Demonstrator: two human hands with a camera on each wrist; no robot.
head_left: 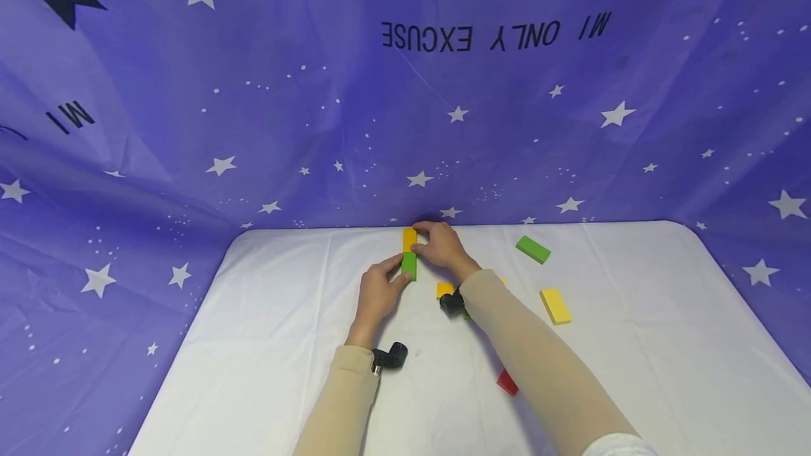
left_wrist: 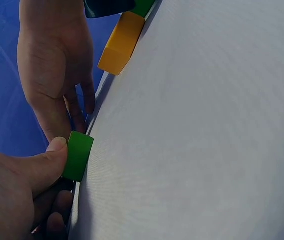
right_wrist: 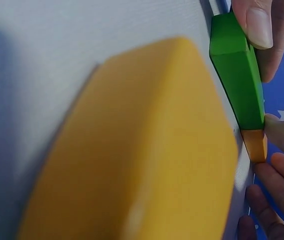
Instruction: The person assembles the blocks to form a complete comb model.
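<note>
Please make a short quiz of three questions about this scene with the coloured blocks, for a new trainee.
1. True or false: the left hand pinches the green block in the row.
2. Which block does the right hand hold? A) the red block B) the orange block C) the yellow block
3. How do the green block and the orange block lie to each other?

Key
1. True; the thumb presses on its side.
2. B.
3. End to end in one line on the white cloth, with the orange one farther from the person.
</note>
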